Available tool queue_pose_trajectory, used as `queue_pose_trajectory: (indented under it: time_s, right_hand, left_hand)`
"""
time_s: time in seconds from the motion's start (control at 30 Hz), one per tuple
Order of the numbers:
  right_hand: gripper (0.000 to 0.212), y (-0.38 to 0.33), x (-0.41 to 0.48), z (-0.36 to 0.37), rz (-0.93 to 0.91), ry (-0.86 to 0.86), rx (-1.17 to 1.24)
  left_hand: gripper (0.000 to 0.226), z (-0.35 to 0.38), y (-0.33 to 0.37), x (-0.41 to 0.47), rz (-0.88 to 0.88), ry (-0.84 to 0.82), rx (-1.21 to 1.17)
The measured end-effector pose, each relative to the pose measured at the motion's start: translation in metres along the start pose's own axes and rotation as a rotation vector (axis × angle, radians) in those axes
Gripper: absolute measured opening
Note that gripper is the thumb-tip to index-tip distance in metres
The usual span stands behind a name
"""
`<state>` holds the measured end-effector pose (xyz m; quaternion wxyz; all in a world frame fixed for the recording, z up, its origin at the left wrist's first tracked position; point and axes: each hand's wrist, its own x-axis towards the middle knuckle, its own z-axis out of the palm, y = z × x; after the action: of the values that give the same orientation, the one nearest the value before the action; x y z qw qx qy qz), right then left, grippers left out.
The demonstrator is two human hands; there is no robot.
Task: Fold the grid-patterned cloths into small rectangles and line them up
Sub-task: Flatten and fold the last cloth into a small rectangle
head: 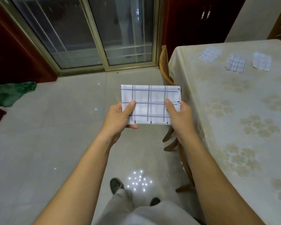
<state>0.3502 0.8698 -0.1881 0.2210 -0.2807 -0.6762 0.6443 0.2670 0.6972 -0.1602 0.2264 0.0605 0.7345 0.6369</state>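
Far left, on the floor: a green rag (11,93) lay crumpled beside the dark red woodwork. It looked unrelated to the job.

Centre, in the air over the floor, just left of the desk edge:
- The left hand (120,116) pinched the near left corner of the grid cloth (150,103), thumb on top and fingers curled beneath.
- The right hand (179,117) gripped the near right corner the same way.
- The cloth was folded to a neat rectangle, held flat and level, touching nothing but the hands.
- Judgement: the two-corner grip probably kept the layers from slipping apart and the edges square. Whether another fold was due I could not tell.

Right: a wooden chair (162,70) stood tucked against the desk (217,98), which wore a pale flowered covering.
- At the far end lay the skewed cloth (210,54), the middle cloth (235,63) and the end cloth (261,61), all folded small.
- They sat in a rough row, each apart from the next.
- Judgement: that row was the line-up, and the held piece likely belonged beside it.

Containers: no box, tray or basket was in view. The folded pieces sat directly on the desk covering.
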Motion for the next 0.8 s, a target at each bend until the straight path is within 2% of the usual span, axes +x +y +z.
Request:
queue_pose_trajectory:
  time_s: [0.17, 0.33, 0.43, 0.63, 0.8]
  right_hand:
    - [0.027, -0.003, 0.074, 0.037, 0.016, 0.022, -0.09]
    - [0.015, -0.027, 0.161, 0.08, 0.01, 0.116, -0.167]
    - [0.02, -0.052, 0.212, 0.1, 0.028, 0.161, -0.208]
    - [0.023, -0.065, 0.295, 0.144, 0.011, 0.26, -0.211]
    - [0.015, -0.06, 0.354, 0.155, 0.082, 0.352, -0.104]
  left_hand:
    - [0.027, -0.017, 0.011, 0.093, 0.011, -0.094, -0.029]
    - [0.035, -0.033, 0.035, 0.207, 0.012, -0.204, -0.026]
    - [0.032, -0.037, 0.062, 0.267, -0.004, -0.265, -0.038]
    - [0.011, -0.031, 0.086, 0.377, 0.03, -0.195, -0.039]
    - [0.016, -0.019, 0.095, 0.45, 0.021, -0.27, 0.018]
